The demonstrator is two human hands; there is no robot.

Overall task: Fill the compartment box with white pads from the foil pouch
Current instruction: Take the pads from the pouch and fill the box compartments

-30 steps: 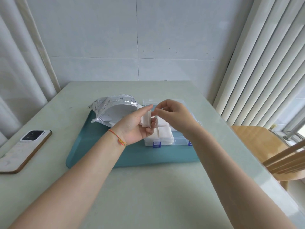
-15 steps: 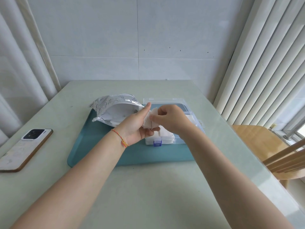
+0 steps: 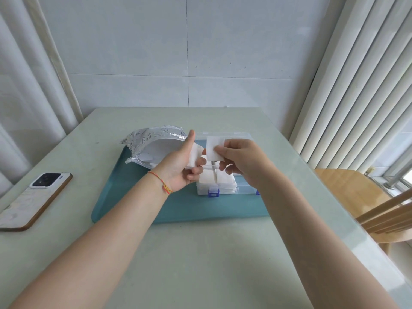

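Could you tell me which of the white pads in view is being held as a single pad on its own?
The single pad pinched upright in the right hand, above the compartment box. The left hand holds a small stack, and the rest lie stacked inside the box.

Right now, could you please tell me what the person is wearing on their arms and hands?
Both forearms are bare, with no sleeves in view. The left wrist carries a thin red-orange string bracelet with a small knot. The left hand and right hand show no gloves, rings or watch.
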